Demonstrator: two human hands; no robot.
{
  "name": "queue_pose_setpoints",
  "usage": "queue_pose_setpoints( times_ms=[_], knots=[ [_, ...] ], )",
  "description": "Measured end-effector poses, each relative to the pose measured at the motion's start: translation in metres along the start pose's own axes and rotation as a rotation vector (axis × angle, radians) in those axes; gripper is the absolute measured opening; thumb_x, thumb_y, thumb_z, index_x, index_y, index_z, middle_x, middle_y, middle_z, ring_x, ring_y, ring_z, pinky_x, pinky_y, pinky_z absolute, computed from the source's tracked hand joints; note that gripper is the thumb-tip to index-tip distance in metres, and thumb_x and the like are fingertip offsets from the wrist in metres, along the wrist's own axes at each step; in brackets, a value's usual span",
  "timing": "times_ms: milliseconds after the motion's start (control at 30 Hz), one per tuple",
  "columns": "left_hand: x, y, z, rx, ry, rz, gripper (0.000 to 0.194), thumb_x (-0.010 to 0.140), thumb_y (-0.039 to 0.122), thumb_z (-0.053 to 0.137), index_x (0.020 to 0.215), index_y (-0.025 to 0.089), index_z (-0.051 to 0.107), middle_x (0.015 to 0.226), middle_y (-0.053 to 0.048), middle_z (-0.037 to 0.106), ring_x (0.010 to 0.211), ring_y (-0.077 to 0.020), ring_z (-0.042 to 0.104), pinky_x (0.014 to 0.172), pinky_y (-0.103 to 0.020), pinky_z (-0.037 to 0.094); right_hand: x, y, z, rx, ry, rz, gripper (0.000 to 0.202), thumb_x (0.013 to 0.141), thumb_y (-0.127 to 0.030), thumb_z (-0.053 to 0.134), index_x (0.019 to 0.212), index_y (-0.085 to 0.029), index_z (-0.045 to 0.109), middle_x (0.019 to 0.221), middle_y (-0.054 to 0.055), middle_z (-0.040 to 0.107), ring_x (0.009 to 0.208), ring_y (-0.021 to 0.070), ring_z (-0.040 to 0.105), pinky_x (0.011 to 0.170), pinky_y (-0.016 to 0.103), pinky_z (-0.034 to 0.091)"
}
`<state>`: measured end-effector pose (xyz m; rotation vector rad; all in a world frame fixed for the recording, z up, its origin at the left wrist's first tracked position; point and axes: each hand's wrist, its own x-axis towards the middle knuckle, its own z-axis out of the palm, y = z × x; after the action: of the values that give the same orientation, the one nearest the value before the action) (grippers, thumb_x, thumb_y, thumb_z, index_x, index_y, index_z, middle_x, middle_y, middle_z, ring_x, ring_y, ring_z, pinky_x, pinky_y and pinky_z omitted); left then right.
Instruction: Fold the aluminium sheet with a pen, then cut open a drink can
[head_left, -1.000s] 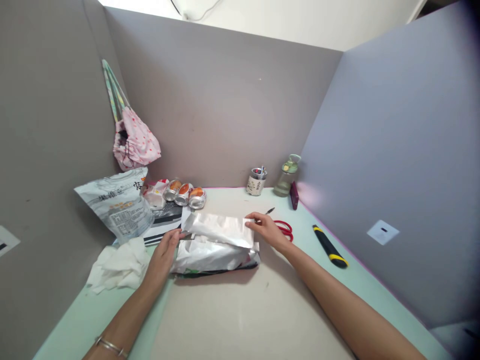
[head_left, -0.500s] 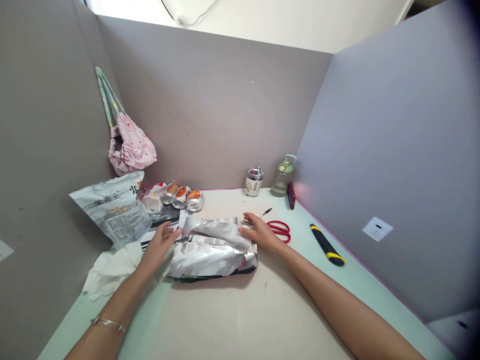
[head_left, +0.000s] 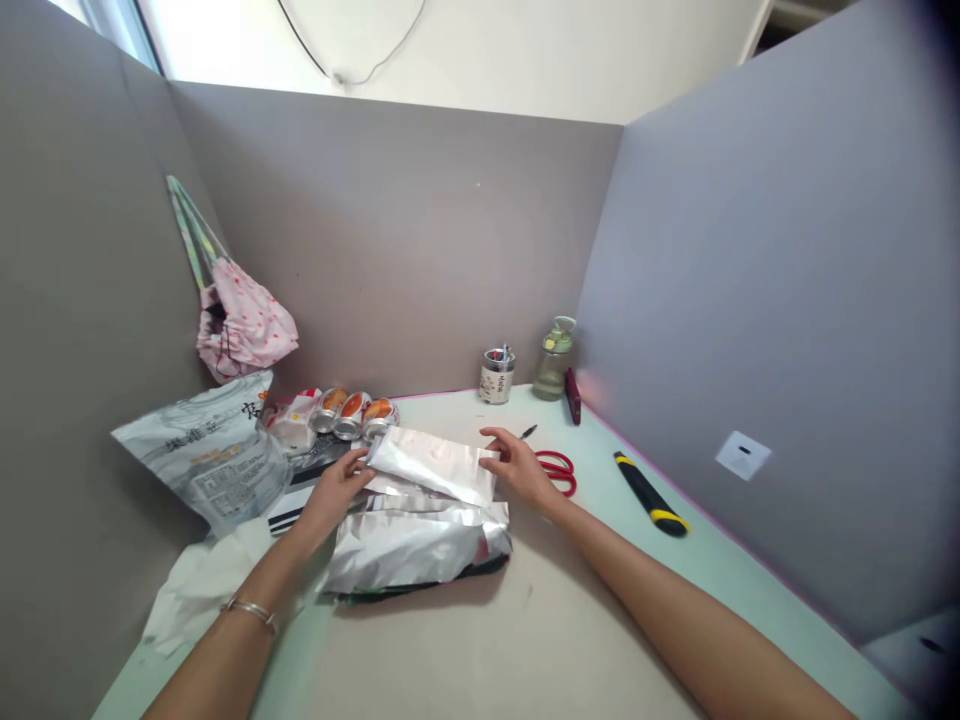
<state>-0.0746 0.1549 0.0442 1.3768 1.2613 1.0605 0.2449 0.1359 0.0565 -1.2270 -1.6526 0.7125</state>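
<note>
A flat silver foil packet (head_left: 435,466) lies across the top of the pile, its upper edge a little raised. My left hand (head_left: 336,498) grips its left end with curled fingertips. At the opposite end, my right hand (head_left: 523,468) holds the packet's right edge between thumb and fingers. Below it, toward me, rests a larger crumpled silver foil pouch (head_left: 420,550) with a dark, partly green underside. More foil shows between the two, but how many pieces there are I cannot tell. Scissors with red handles (head_left: 568,480) lie just right of my right hand.
A yellow-and-black cutter (head_left: 651,495) and a pen (head_left: 529,432) lie on the right. Behind stand a pen holder (head_left: 496,378) and a water bottle (head_left: 553,362). On the left are several cans (head_left: 351,415), a large printed bag (head_left: 217,460), white tissue (head_left: 206,580) and a hanging pink pouch (head_left: 246,325).
The top foil packet has been flattened and spread, its upper edge now higher. Both hands stay at its ends, the left fingers now closed on it. The view has tilted slightly upward.
</note>
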Motion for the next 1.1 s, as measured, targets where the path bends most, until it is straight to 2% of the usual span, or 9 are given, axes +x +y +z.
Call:
queue_pose_setpoints(
  times_ms=[167,333,500,700,833,967,1100],
  knots=[
    [-0.015,0.016,0.004,-0.171,0.013,0.036,0.036,0.094,0.035,0.063,0.126,0.019,0.058,0.128,-0.009,0.061,0.106,-0.0248,0.064,0.087,-0.047,0.056,-0.002,-0.01,-0.003,0.061,0.038,-0.028,0.039,0.078,-0.032,0.066,0.114,-0.019,0.062,0.08,0.0,0.058,0.074,0.0187,0.056,0.069,0.03,0.046],
    [-0.033,0.029,0.009,-0.304,0.013,0.041,0.036,0.095,0.035,0.062,0.126,0.018,0.058,0.126,-0.009,0.062,0.104,-0.0239,0.065,0.086,-0.045,0.057,-0.003,-0.025,-0.007,0.082,0.062,-0.053,0.031,0.078,-0.034,0.068,0.107,-0.021,0.066,0.095,0.004,0.067,0.079,0.0199,0.058,0.072,0.032,0.048],
    [-0.058,0.031,0.01,-0.408,-0.003,0.03,0.044,0.081,0.042,0.073,0.118,0.021,0.062,0.129,-0.007,0.066,0.105,-0.0263,0.068,0.093,-0.044,0.058,-0.009,-0.045,-0.012,0.077,0.052,-0.073,0.025,0.08,-0.033,0.068,0.102,-0.022,0.068,0.103,0.005,0.069,0.074,0.0181,0.055,0.073,0.033,0.048],
    [-0.086,0.024,0.002,-0.45,-0.018,-0.04,0.049,0.078,0.036,0.075,0.122,0.022,0.062,0.14,-0.007,0.061,0.116,-0.0321,0.066,0.098,-0.044,0.057,-0.016,-0.06,-0.011,0.104,-0.093,-0.078,0.02,0.079,-0.03,0.071,0.097,-0.021,0.071,0.094,0.004,0.07,0.079,0.0195,0.059,0.075,0.032,0.048],
    [-0.096,0.023,-0.004,-0.477,-0.02,-0.085,0.06,0.074,0.031,0.077,0.131,0.025,0.057,0.147,-0.006,0.055,0.111,-0.0327,0.068,0.097,-0.046,0.058,-0.019,-0.067,-0.011,0.158,-0.206,-0.045,0.017,0.078,-0.03,0.072,0.092,-0.02,0.071,0.091,0.004,0.071,0.081,0.0201,0.062,0.072,0.031,0.049],
    [-0.101,0.032,-0.007,-0.513,-0.069,-0.097,0.07,0.075,0.031,0.078,0.139,0.028,0.052,0.138,-0.006,0.062,0.109,-0.0323,0.07,0.101,-0.05,0.055,-0.023,-0.082,-0.017,0.193,-0.251,-0.02,0.019,0.079,-0.032,0.072,0.093,-0.02,0.07,0.093,0.004,0.07,0.082,0.0197,0.062,0.072,0.031,0.049],
    [-0.102,0.042,-0.006,-0.518,-0.084,-0.08,0.056,0.084,0.042,0.073,0.135,0.027,0.056,0.128,-0.007,0.068,0.108,-0.031,0.069,0.097,-0.052,0.057,-0.03,-0.097,-0.02,0.212,-0.318,-0.026,0.019,0.081,-0.033,0.071,0.094,-0.02,0.069,0.095,0.004,0.069,0.087,0.0202,0.061,0.076,0.031,0.049]
  ],
)
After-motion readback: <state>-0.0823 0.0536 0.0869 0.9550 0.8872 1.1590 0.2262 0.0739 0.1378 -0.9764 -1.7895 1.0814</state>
